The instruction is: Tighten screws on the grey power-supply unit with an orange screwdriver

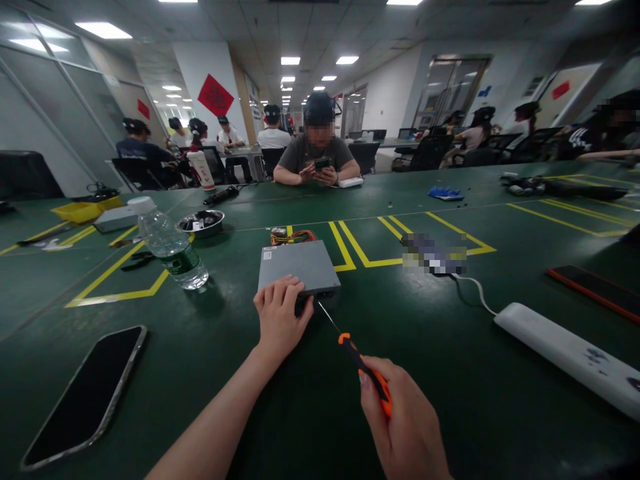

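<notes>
A grey metal computer power supply unit [300, 260] lies flat on the green table, its bundle of coloured cables [301, 235] at the far side. My left hand [281, 308] grips its near left edge, fingers over the top and thumb against the near face. In my right hand [407, 413] is an orange and black screwdriver [361, 361], with fingers wrapped round the handle. Its thin shaft slants up and left, and the tip is at the unit's near face beside my left thumb. Whether the tip touches a screw I cannot tell.
Left of the unit stand a water bottle [173, 250] and a metal bowl [201, 224] with small parts. A phone [87, 397] lies at the near left. A white power strip [565, 353] is on the right. Across the table, a person [316, 150] holds a phone.
</notes>
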The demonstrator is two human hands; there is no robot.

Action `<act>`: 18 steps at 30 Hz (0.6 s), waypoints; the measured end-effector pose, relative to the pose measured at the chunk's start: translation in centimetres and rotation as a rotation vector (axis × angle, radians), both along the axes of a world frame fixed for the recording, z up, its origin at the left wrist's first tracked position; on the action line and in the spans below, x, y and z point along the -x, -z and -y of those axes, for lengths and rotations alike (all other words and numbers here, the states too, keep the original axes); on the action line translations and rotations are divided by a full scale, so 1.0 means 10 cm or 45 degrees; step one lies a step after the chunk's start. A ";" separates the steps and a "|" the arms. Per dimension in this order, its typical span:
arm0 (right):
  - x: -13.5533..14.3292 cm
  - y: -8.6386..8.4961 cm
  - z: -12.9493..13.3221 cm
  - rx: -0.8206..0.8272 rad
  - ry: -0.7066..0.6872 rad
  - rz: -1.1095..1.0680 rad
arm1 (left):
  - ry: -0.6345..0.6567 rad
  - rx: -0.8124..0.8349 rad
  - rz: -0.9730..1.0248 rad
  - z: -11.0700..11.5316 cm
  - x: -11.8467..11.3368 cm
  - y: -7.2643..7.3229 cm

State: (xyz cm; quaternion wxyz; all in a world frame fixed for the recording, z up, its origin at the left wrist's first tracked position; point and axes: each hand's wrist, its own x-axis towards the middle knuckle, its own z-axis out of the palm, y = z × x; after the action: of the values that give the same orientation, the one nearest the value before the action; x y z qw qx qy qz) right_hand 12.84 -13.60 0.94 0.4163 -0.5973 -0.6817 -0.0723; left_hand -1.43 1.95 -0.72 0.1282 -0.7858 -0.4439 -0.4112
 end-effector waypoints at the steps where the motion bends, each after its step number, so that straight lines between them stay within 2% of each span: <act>1: 0.02 0.00 -0.02 0.002 0.002 -0.004 | 0.000 0.000 0.002 0.00 0.00 0.00; 8: 0.07 0.02 -0.11 -0.053 0.023 -0.005 | 0.008 -0.007 0.015 0.00 0.00 -0.01; 18: 0.08 0.00 -0.11 -0.044 -0.006 -0.034 | 0.003 0.013 0.014 0.01 0.00 -0.01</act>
State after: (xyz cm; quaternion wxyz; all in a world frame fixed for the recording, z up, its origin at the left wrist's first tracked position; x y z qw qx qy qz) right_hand 12.05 -12.50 0.89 0.4356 -0.5894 -0.6762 -0.0751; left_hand -1.41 1.87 -0.67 0.1214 -0.7846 -0.4457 -0.4135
